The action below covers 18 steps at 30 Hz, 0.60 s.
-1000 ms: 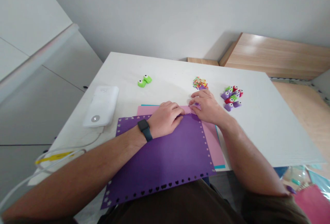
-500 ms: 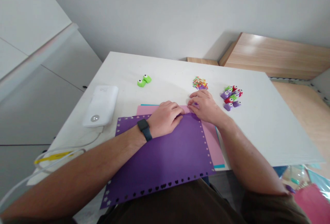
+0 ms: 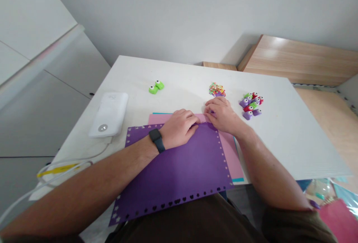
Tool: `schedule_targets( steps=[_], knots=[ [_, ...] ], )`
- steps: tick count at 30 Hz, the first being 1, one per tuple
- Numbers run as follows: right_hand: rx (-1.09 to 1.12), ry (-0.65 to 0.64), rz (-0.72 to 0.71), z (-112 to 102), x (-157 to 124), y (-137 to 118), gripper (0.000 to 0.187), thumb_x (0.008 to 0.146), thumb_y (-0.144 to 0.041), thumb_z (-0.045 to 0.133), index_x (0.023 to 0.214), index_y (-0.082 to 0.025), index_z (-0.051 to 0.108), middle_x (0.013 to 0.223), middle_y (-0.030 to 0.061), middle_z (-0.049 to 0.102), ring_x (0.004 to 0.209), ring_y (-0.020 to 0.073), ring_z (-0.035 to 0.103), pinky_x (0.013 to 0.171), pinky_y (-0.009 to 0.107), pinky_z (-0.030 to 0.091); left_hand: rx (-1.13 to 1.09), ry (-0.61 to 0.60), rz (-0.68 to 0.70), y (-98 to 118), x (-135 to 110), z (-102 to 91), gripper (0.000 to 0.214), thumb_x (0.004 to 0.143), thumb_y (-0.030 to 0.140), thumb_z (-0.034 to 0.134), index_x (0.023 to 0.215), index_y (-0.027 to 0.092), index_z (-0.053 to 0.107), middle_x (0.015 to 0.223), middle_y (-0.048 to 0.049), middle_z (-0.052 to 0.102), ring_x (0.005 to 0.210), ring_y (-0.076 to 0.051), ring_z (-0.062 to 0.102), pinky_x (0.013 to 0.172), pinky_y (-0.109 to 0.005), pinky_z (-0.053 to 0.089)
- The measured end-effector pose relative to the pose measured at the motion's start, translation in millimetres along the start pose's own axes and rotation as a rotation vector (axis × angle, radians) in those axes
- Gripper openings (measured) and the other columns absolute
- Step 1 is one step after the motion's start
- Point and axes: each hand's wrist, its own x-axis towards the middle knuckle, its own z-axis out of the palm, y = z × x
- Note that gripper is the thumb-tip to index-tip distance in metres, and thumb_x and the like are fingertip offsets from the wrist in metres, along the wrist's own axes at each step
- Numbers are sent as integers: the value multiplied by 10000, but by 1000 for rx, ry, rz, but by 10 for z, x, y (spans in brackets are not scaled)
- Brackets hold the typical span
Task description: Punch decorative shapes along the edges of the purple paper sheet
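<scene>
A purple sheet of paper (image 3: 179,168) lies before me, small hearts, stars and other shapes cut along its edges. My left hand (image 3: 179,127), with a dark watch on the wrist, pinches its far edge, fingers curled. Against the same edge, farther right, my right hand (image 3: 219,114) is closed around a small purple craft punch (image 3: 213,113), mostly hidden by the fingers. Beneath the purple sheet are a pink sheet (image 3: 231,153) and a blue sheet (image 3: 238,180). Just beyond my right hand sits a pile of colourful paper cutouts (image 3: 216,89).
Several green, purple and red craft punches (image 3: 251,105) cluster on the right of the white table (image 3: 279,142). Two green punches (image 3: 156,86) stand far left. A white power bank (image 3: 109,114) with a cable (image 3: 97,156) lies at left, near a yellow strip (image 3: 58,170).
Almost nothing differs. Both hands stay at the far edge of the purple sheet, with only a very slight shift of the right fingers.
</scene>
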Motion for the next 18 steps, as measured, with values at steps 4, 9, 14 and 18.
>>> schedule_targets(
  steps=[4, 9, 14, 18],
  knots=[
    [-10, 7, 15, -1, -9, 19, 83, 938, -174, 651, 916, -223, 714, 1173, 108, 755, 1188, 319, 582, 1077, 509, 423, 8, 0, 4, -5, -6, 2, 181, 1060, 260, 569, 1103, 188, 729, 1062, -95, 704, 1031, -252, 630, 959, -427, 495],
    [1, 51, 27, -9, 8, 26, 110, 962, -168, 613, 908, -221, 693, 1142, 110, 763, 1151, 305, 610, 1077, 491, 438, 8, 4, 6, -11, -2, 10, 183, 1060, 259, 566, 1110, 188, 727, 1065, -95, 704, 1038, -253, 630, 963, -428, 493],
    [44, 248, 140, -47, 82, 125, 105, 967, -197, 595, 936, -220, 693, 1056, 117, 772, 1084, 305, 658, 1056, 488, 465, 1, 4, 10, -15, 8, 14, 185, 1063, 260, 560, 1110, 187, 723, 1067, -93, 705, 1030, -254, 627, 954, -431, 493],
    [25, 385, 382, -45, 114, 311, 131, 950, -261, 594, 932, -204, 711, 1001, 140, 765, 972, 308, 675, 932, 467, 514, -1, 9, 3, -15, 0, 18, 180, 1055, 251, 570, 1121, 185, 724, 1085, -97, 712, 1027, -257, 626, 952, -440, 494]
  ],
)
